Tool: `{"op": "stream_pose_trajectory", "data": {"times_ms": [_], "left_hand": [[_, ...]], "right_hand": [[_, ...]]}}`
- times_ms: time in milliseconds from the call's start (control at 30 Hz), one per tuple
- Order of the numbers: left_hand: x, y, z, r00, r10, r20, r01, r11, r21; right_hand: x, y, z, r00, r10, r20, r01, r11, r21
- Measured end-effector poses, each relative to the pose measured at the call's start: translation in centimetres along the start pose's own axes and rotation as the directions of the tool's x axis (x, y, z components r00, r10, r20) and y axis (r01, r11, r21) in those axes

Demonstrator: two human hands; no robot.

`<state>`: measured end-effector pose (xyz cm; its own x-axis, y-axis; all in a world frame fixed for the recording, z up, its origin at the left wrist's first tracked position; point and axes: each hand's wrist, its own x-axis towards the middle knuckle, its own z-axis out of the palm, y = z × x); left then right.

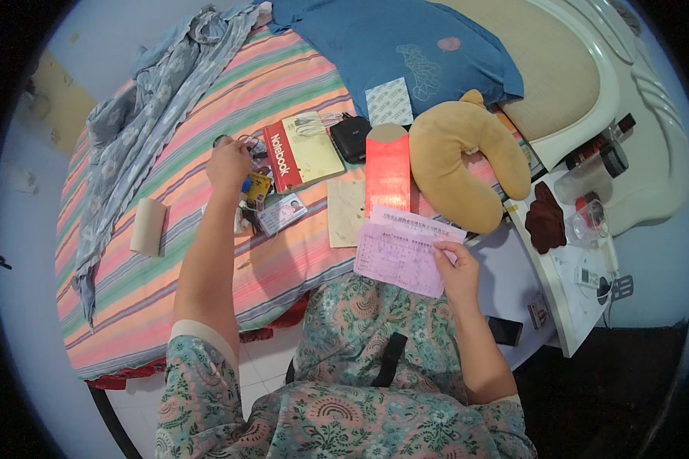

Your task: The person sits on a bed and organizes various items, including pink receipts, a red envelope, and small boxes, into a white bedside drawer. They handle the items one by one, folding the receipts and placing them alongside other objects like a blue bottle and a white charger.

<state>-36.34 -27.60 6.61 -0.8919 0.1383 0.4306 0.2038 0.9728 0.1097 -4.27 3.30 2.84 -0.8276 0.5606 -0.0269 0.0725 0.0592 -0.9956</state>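
With the middle of the view as the clock's centre, the wearer's right hand (459, 269) is at 4 o'clock. It pinches two overlapping pink papers (400, 260), thumb on top near their right edge. The papers are held just before the person's lap, also toward 4 o'clock.

The left hand (230, 162) reaches out to 10 o'clock, back of the hand up, over a striped bed (130, 306). Its fingertips are near a small dark round object (220, 141); I cannot tell whether they grip it.

Just beside that hand lies a cluster of small things, with a yellow card (259, 186) toward 10 o'clock and a photo card (283, 213) between 9 and 10. At 11 o'clock is a red and pale-yellow notebook (308, 157); a black case (351, 139) is at 12, touching or close to it.

Toward 1 o'clock lies a red envelope (388, 172), with a tan neck pillow (459, 145) beside it at 2. A cream sheet (346, 214) is at the centre. A grey cloth (130, 122) trails at 10 o'clock, and a dark phone (505, 330) is at 4, beyond the right forearm.
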Motion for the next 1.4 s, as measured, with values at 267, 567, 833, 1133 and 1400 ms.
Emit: {"op": "stream_pose_trajectory", "data": {"times_ms": [267,567,833,1133,1400], "left_hand": [[-2.2,-1.8,-2.5,0.984,-0.155,-0.087,0.099,0.887,-0.451],[-13.8,4.7,-9.6,0.926,-0.020,0.376,0.357,0.363,-0.861],[-23.8,11.7,-11.4,0.746,0.276,0.606,0.620,0.047,-0.783],[-22.9,12.5,-10.5,0.932,0.299,0.203,0.122,0.268,-0.955],[-24.5,12.8,-11.6,0.795,0.400,0.456,0.301,0.393,-0.869]], "right_hand": [[-1.1,-0.4,-0.7,0.998,0.055,0.008,-0.056,0.988,0.144],[-2.8,-0.4,-1.3,1.000,-0.002,-0.026,0.007,0.982,0.187],[-5.8,-3.1,-1.3,0.994,-0.111,-0.012,0.109,0.988,-0.112],[-7.2,-4.2,-1.7,0.995,-0.082,0.062,0.071,0.985,0.159],[-7.2,-5.6,-2.1,0.992,-0.070,0.103,0.032,0.942,0.334]]}}
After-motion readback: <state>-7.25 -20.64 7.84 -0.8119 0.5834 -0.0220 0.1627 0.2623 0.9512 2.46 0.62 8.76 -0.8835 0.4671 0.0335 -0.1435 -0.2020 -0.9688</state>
